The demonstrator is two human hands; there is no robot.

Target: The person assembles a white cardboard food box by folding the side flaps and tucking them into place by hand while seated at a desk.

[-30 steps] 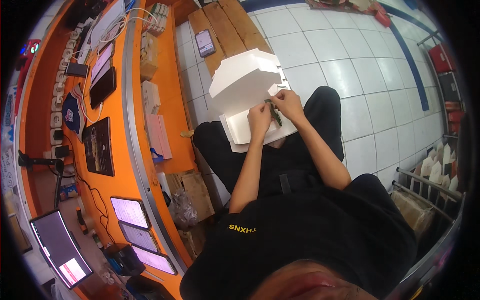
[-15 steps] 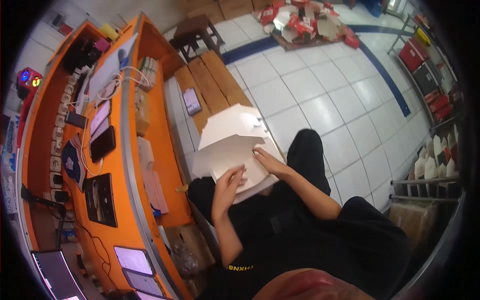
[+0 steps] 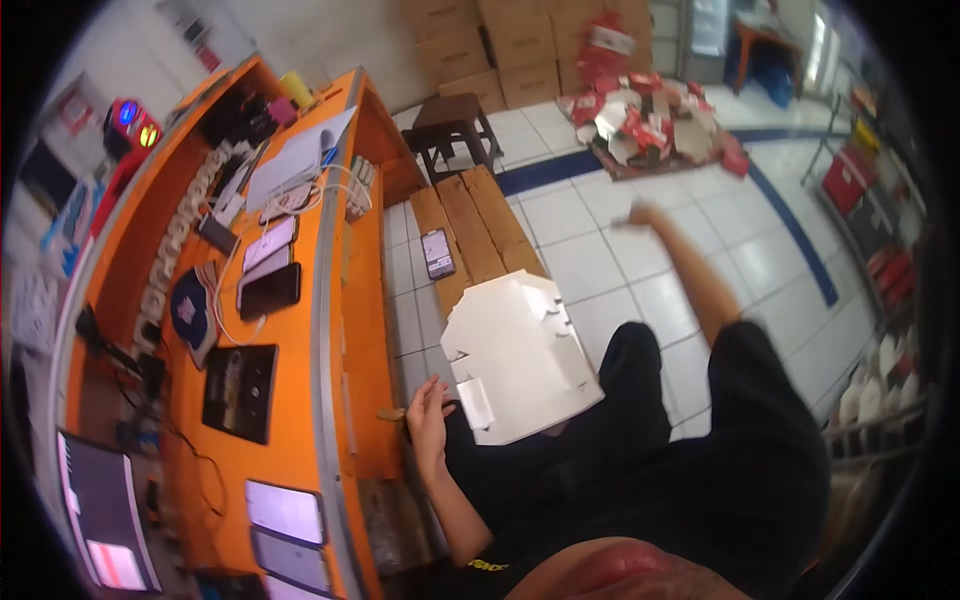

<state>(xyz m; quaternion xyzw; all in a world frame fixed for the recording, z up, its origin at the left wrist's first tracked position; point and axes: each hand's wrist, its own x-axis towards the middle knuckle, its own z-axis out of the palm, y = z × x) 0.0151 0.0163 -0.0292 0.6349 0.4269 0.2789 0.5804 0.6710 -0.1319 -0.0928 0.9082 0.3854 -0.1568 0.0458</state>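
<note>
A flat white cardboard box blank with cut slots and folded corner flaps lies across my lap and the near end of the wooden bench. My left hand is beside its left edge, fingers apart, holding nothing. Far out to the right, over the tiled floor, my right hand is stretched away from the blank. It is blurred, but its fingers look extended and nothing shows in them. A blurred red cardboard piece with a pale patch appears above a pile of red and white cardboard pieces.
An orange counter on the left carries phones, a tablet, a cap and cables. One phone rests on the wooden bench. Beyond are a dark stool and stacked cartons; shelves line the right.
The white sheet raised between my hands has left my lap. My right hand has swung forward and right; my left moved off the cardboard. The view has tilted up, showing a red piece above the pile.
</note>
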